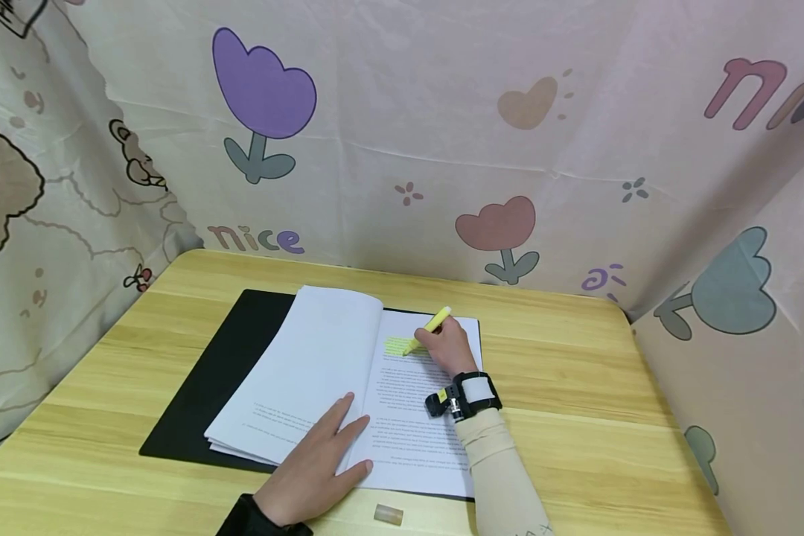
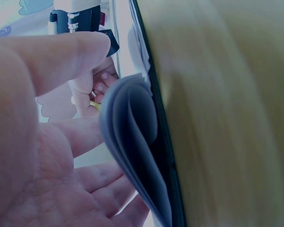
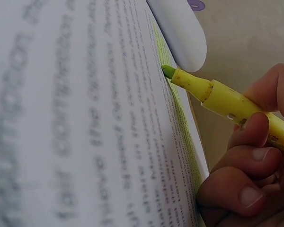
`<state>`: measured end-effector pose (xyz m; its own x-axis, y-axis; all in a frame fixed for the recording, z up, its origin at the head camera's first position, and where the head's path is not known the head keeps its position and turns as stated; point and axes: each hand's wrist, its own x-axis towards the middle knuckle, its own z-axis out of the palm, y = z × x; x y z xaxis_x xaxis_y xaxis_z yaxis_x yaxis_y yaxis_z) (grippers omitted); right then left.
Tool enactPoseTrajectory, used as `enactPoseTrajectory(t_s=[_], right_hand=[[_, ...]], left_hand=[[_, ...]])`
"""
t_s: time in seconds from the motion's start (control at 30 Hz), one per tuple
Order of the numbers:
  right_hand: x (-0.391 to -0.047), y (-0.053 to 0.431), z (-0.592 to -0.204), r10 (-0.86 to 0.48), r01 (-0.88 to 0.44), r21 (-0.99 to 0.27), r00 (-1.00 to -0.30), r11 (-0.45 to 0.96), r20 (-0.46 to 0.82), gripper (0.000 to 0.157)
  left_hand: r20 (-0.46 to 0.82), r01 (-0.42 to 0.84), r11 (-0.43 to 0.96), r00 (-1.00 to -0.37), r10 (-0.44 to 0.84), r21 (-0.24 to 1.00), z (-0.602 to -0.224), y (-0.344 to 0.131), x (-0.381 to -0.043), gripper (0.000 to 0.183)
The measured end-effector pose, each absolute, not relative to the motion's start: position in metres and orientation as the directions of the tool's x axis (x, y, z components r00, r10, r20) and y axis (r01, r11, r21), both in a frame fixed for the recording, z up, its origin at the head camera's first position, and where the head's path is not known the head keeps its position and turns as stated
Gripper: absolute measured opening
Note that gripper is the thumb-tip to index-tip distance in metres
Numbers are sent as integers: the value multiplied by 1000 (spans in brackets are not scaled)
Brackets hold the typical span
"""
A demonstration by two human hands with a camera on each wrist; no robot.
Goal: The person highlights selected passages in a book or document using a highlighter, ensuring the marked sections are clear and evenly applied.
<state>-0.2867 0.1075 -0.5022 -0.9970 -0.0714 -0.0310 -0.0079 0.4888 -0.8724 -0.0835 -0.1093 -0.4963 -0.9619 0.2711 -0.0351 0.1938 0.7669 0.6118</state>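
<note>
My right hand [image 1: 450, 347] pinches a yellow highlighter [image 3: 232, 101], its tip down at the printed text near the top of the right-hand page [image 1: 415, 417]. Several lines there carry yellow-green marking [image 1: 397, 346]. With fingers spread, my left hand [image 1: 315, 461] rests on the lower part of the open document around the fold. The turned left-hand pages [image 1: 308, 357] bulge up in a curl, seen edge-on in the left wrist view as a bent stack of sheets [image 2: 114, 113].
Under the pages lies a black folder [image 1: 208, 387], its cover spread left on the wooden table [image 1: 563, 387]. A small translucent cap [image 1: 388, 514] lies by the near edge of the folder. Patterned curtains [image 1: 402, 149] hang behind and at both sides.
</note>
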Motion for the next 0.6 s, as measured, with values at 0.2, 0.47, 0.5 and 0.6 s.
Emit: enactPoseTrajectory(t_s=[0.2, 0.47, 0.5, 0.6], right_hand=[[-287, 107, -502, -74, -2, -871, -996, 491, -40, 19], [-286, 108, -501, -75, -6, -874, -997, 486, -35, 18], [-285, 108, -501, -76, -7, -874, -997, 485, -34, 18], [-285, 108, -501, -77, -14, -876, -997, 482, -27, 17]], left_hand=[[-34, 197, 766, -961, 274, 611, -497, -110, -83, 63], [-23, 207, 767, -961, 277, 607, -497, -110, -83, 63], [-22, 208, 768, -961, 277, 606, -497, -110, -83, 63], [-23, 207, 769, -961, 277, 604, -497, -109, -84, 63]])
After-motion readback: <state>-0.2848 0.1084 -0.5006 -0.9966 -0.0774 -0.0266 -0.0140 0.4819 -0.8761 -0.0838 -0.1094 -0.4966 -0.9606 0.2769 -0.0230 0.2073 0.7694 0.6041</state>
